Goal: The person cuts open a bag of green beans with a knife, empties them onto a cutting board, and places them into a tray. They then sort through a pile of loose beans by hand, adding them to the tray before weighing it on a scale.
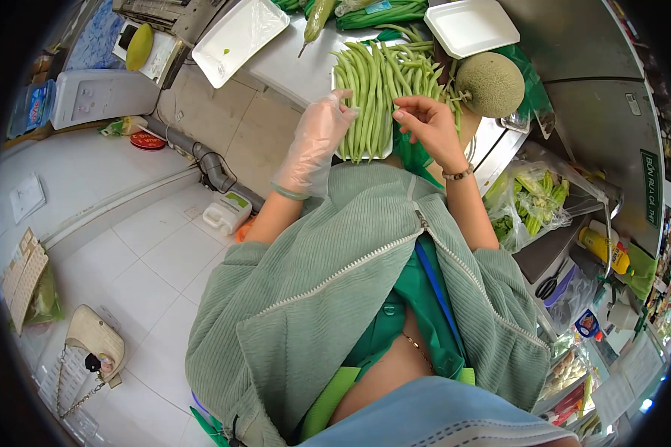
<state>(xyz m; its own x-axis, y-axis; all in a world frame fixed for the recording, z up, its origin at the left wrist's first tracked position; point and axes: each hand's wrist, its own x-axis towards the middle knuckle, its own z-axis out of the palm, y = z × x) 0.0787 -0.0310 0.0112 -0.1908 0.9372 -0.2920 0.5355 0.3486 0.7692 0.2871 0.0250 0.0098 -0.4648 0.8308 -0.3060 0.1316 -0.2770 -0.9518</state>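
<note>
Long green beans lie side by side, lengthwise, on a white foam tray close in front of me. My left hand, in a clear plastic glove, is at the tray's left side. Its fingers are bent against the outermost beans; whether anything is pinched there is hidden. On the other side is my bare right hand, its fingers curled and a small gap between thumb and forefinger. Those fingertips hover at the right edge of the bean row. More loose green beans lie just beyond that hand.
A netted melon sits right of the beans, below a white foam tray. Another white tray lies at upper left. Bagged leafy greens are at the right, near black-handled scissors. A white jug stands on the floor.
</note>
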